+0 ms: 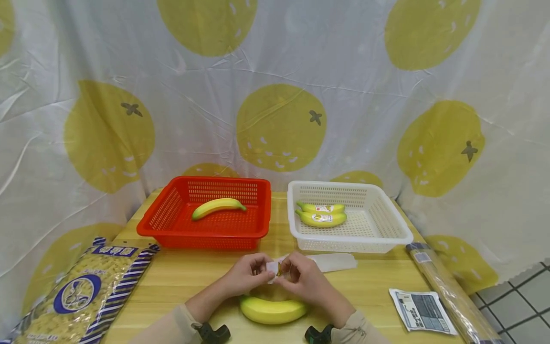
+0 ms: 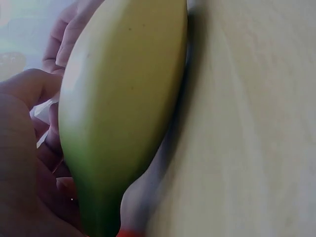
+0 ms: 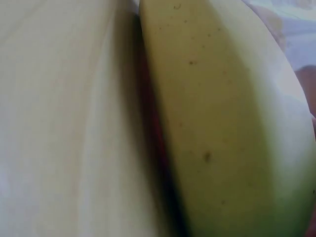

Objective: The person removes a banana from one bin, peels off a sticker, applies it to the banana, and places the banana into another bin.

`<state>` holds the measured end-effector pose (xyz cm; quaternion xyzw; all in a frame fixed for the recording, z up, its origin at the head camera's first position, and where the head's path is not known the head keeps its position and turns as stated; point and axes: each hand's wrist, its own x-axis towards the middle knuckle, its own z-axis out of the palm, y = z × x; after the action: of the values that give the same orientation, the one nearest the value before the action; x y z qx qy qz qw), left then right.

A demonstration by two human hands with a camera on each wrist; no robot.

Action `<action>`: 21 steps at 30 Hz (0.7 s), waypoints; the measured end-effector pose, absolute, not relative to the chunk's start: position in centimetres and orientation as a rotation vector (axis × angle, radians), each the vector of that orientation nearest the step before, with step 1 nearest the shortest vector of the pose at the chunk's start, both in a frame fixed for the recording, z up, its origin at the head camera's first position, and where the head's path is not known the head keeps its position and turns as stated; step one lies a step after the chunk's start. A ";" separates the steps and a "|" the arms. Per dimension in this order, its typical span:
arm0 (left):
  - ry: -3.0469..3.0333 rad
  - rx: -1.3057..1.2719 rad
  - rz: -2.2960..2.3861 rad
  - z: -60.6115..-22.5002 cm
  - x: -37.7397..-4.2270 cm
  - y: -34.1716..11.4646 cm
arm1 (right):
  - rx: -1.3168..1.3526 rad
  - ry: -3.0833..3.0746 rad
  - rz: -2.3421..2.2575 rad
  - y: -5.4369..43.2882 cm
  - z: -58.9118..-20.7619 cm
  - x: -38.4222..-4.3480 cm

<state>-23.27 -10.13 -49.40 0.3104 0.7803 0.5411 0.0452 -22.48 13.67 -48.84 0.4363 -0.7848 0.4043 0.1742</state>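
One big banana (image 1: 273,313) lies on the worktop (image 1: 369,296), on the near side of the white basket (image 1: 348,245) and off to its left. No sticker shows on the skin I can see. Past it, also in front of the white basket and to its left, the left hand (image 1: 247,275) and the right hand (image 1: 308,279) hold up a small sticker (image 1: 272,271). The left fingers pinch one side of it, and the right fingers are curled and pinch the other side. A white strip (image 1: 335,262) lies just in front of the white basket, partly hidden by the right hand.

Inside the white basket, toward its left end, two bananas (image 1: 338,220) lie side by side, each wearing a label. Those look done to me. The red basket (image 1: 210,242), just left of the white basket, holds a lone banana (image 1: 218,205) with no label that I can see. So it seems about half done: the big banana and the lone banana look left to do, though I cannot tell about their hidden sides.
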 end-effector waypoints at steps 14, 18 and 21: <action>2.338 1.075 1.642 -49.4 -23.2 -10.3 | 1.280 -2.242 1.140 13.6 -49.3 -22.4; 2.342 1.075 1.635 -49.4 -23.2 -10.1 | 1.291 -2.250 1.123 13.4 -49.3 -22.4; 2.350 1.078 1.625 -49.5 -23.3 -10.1 | 1.304 -2.237 1.123 13.3 -49.3 -22.3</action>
<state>-23.32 -10.08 -49.53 0.3528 0.7688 0.5316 0.0438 -22.32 13.33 -49.26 0.4561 -0.7826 0.3928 0.1589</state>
